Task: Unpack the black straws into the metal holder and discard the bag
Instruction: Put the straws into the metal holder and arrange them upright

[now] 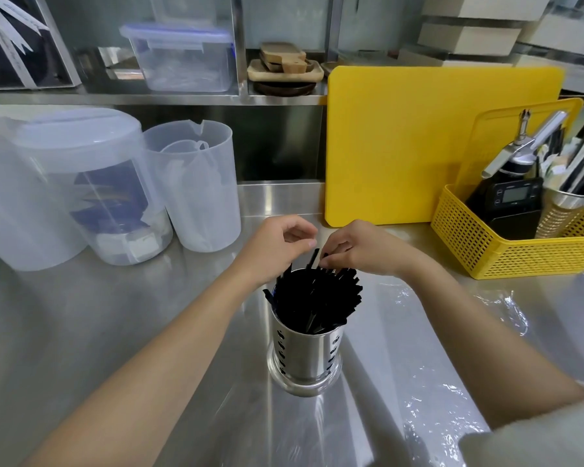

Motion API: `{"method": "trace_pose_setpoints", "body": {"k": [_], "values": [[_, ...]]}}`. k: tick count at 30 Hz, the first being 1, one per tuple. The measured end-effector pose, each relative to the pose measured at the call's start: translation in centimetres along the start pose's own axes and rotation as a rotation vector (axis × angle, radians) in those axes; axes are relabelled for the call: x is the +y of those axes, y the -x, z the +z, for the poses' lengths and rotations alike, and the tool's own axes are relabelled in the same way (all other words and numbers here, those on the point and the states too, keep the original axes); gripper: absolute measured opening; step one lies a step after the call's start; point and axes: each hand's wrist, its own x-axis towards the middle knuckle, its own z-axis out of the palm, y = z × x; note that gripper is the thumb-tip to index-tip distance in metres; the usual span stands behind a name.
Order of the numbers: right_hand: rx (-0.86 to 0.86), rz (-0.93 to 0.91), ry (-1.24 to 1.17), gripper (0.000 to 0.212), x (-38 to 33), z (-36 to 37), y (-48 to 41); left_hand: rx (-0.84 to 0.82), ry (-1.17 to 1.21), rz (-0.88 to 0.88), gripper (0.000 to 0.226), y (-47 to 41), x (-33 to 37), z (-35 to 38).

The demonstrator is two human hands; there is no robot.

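Observation:
A perforated metal holder (pixel 305 357) stands upright on the steel counter, packed with black straws (pixel 316 298) whose tops fan out above its rim. Both hands hover over the far side of the bundle. My right hand (pixel 359 247) pinches the tip of one straw that sticks up higher than the rest. My left hand (pixel 277 246) is curled beside it, fingertips near the straw tops, and I cannot tell whether it grips any. The clear plastic bag (pixel 429 348) lies flat and crinkled on the counter to the right of the holder, under my right forearm.
Two translucent jugs (pixel 196 183) and a lidded tub (pixel 81 183) stand at the left. A yellow cutting board (pixel 402 139) leans on the back wall. A yellow basket (pixel 520 244) with tools and a scale sits at the right. Shelves behind hold boxes and wooden boards.

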Motion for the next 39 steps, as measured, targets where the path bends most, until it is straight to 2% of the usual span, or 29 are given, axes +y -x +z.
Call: {"method": "trace_pose_setpoints", "body": {"k": [7,14,21,28,33,35,37,39], "values": [[0.031,-0.039,0.014,0.009,0.1,-0.2,-0.3,-0.11,-0.015,0.006,0.016,0.1,0.1,0.2],[-0.009,-0.031,-0.036,0.01,0.5,0.0,-0.2,-0.084,-0.031,-0.021,0.015,0.1,-0.1,0.4],[0.031,-0.048,-0.012,0.011,0.6,0.0,-0.1,-0.078,-0.042,-0.011,0.014,0.2,-0.1,0.5],[0.108,-0.086,-0.136,0.007,-0.2,-2.0,0.0,-0.119,0.015,0.018,0.018,0.0,0.7,0.2],[0.149,-0.149,-0.131,0.007,-1.6,-3.4,0.3,-0.049,-0.041,0.06,0.018,-0.3,1.5,0.6],[0.198,-0.187,-0.159,0.007,-1.9,-3.9,0.4,-0.01,-0.024,0.074,0.015,-0.4,2.1,0.5],[0.314,-0.249,-0.162,0.018,-1.8,-4.0,0.4,0.028,0.012,0.091,0.009,-0.6,2.7,0.1],[0.431,-0.331,-0.007,0.027,-1.5,-3.9,0.6,0.094,0.093,0.096,0.008,-0.9,3.2,-0.8]]}}
